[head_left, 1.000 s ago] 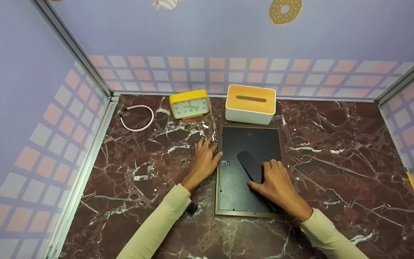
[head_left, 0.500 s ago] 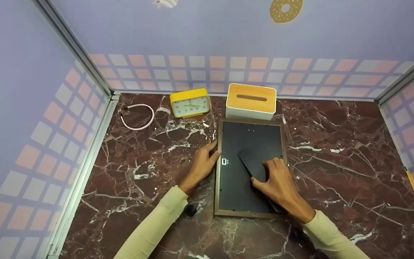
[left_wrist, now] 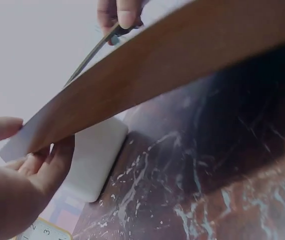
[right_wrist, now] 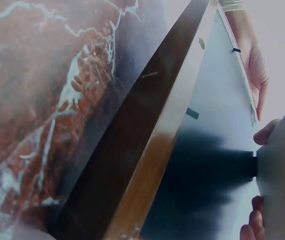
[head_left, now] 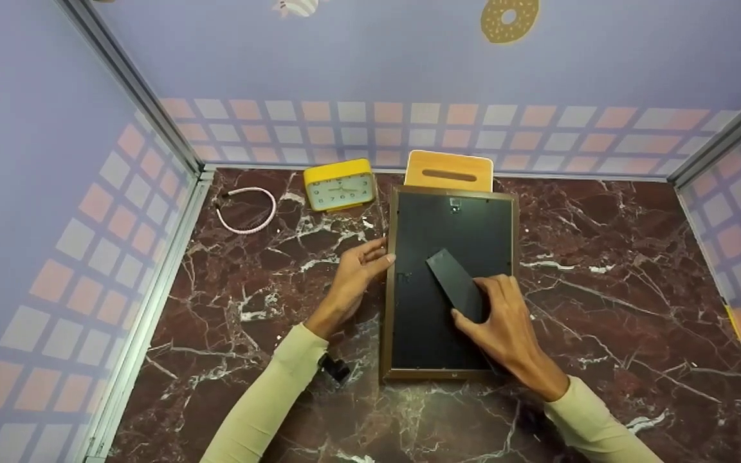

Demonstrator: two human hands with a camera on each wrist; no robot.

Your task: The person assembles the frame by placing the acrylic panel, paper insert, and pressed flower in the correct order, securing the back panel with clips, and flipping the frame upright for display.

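Note:
A picture frame point(head_left: 415, 334) with a brown wooden border and black back lies face down, its far end raised off the marble table. My left hand point(head_left: 352, 283) grips its left edge; in the left wrist view the thumb is above the wooden side point(left_wrist: 132, 82) and the fingers are below it. With my right hand point(head_left: 505, 321) I pinch the black easel stand point(head_left: 455, 280), which slants up from the back panel. Between thumb and fingers, the same stand point(right_wrist: 280, 175) shows edge-on in the right wrist view. The frame's front is hidden.
Behind the frame stands a tissue box point(head_left: 448, 172) with a yellow lid, partly covered by it. A yellow alarm clock point(head_left: 339, 186) is to its left. Farther left lies a pale pink headband point(head_left: 273, 209). Walls border the table point(head_left: 621, 289) at the back and sides.
The frame's far end has risen and now covers the tissue box's front. My left hand has gone from resting beside the frame to gripping its edge. My right hand stays on the stand.

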